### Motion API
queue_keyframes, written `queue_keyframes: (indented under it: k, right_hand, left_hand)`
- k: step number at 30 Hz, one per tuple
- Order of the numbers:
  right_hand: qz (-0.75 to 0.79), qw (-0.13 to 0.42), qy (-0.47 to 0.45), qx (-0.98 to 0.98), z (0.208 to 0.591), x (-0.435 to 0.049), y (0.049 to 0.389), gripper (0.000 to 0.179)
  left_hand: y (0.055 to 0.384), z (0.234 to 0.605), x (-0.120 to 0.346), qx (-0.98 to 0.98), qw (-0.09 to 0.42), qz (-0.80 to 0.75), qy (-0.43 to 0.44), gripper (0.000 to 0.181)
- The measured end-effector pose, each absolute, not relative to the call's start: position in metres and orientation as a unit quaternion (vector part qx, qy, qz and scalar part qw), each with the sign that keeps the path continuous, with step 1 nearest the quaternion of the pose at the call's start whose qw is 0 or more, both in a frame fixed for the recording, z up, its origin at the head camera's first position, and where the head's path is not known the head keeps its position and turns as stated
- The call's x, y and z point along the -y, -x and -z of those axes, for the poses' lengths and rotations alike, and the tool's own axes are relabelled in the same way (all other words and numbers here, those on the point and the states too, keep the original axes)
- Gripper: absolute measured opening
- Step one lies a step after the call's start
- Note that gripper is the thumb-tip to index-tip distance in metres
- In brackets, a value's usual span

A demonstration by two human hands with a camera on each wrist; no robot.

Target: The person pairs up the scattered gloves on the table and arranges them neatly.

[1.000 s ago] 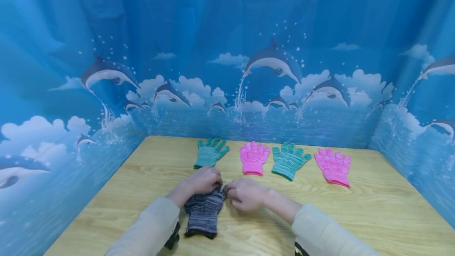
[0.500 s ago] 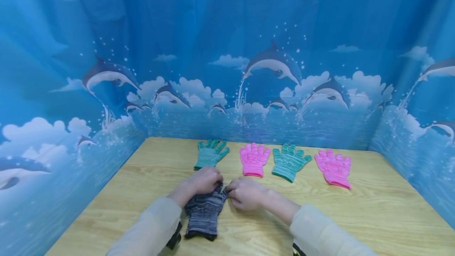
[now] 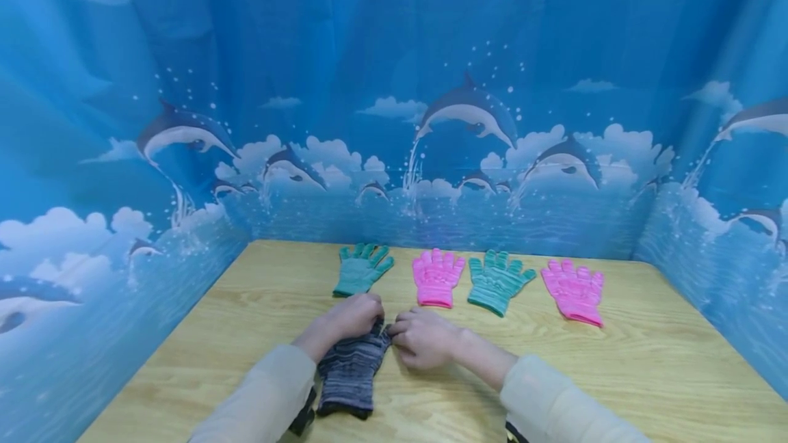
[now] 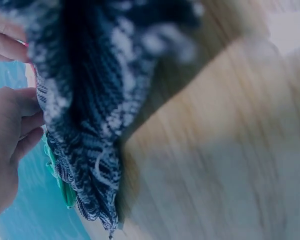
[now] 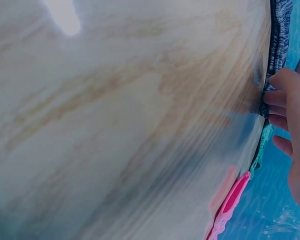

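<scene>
A dark grey mottled knit glove (image 3: 351,374) lies on the table, its black cuff toward the person. My left hand (image 3: 357,315) covers its finger end and pinches the knit there, hiding most of the glove's fingers. To the right, my right hand (image 3: 426,338) pinches the tip of the glove's right-side thumb. The grey glove (image 4: 90,100) looms large and blurred in the left wrist view, with my left hand (image 4: 5,145) beyond it. In the right wrist view, the fingers of my right hand (image 5: 297,110) meet the edge of the grey glove (image 5: 280,35).
Behind lie a green glove (image 3: 362,271), a pink glove (image 3: 437,279), a second green glove (image 3: 500,282) and a second pink glove (image 3: 574,292), spread flat in a row. Something black (image 3: 303,415) shows beside the left sleeve. Dolphin-printed curtains (image 3: 394,87) enclose the wooden table (image 3: 615,374).
The head view has shifted slightly. Both hands stay at the grey glove's finger end with only tiny movements; the colored gloves keep their places.
</scene>
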State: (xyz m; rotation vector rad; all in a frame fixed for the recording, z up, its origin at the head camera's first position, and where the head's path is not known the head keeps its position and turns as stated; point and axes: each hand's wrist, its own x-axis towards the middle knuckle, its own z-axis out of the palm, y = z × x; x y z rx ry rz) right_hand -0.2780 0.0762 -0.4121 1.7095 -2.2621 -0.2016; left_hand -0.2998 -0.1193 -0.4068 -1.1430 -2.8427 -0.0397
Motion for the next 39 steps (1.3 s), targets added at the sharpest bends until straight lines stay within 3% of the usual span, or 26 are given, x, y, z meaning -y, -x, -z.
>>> queue_keyframes:
  k: [4, 10, 18, 26, 39]
  right_hand:
    - [0.073, 0.144, -0.589, 0.792, 0.412, -0.077, 0.278, 0.022]
    - [0.059, 0.133, -0.581, 0.801, 0.409, -0.074, 0.276, 0.023]
    - [0.049, 0.113, -0.581, 0.805, 0.405, -0.070, 0.274, 0.022]
    - [0.053, 0.106, -0.601, 0.791, 0.410, -0.071, 0.275, 0.030]
    - [0.037, 0.088, -0.568, 0.817, 0.410, -0.074, 0.275, 0.029]
  left_hand:
    - [0.299, 0.405, 0.123, 0.925, 0.040, 0.016, 0.379, 0.013]
    - [0.294, 0.394, 0.138, 0.914, 0.084, 0.024, 0.396, 0.010]
    - [0.286, 0.396, 0.137, 0.886, 0.054, -0.009, 0.461, 0.010]
    - [0.277, 0.405, 0.139, 0.868, 0.106, -0.054, 0.481, 0.006]
    - [0.261, 0.394, 0.144, 0.869, 0.050, -0.052, 0.489, 0.011]
